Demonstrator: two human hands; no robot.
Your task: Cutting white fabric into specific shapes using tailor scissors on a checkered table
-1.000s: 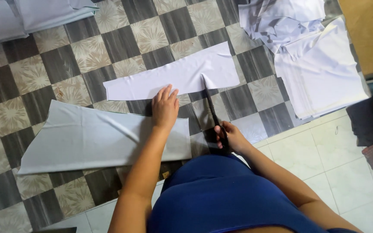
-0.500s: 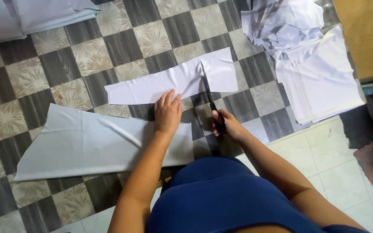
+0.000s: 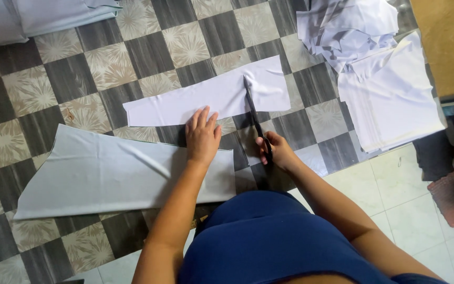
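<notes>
Two hands work on the checkered floor: the left hand lies flat, fingers spread, on the long white fabric strip; the right hand grips black-handled scissors, blades apparently in that strip.

Left hand flat, fingers spread; right hand curled in a closed grip.

Checkered floor with white fabric pieces
</notes>
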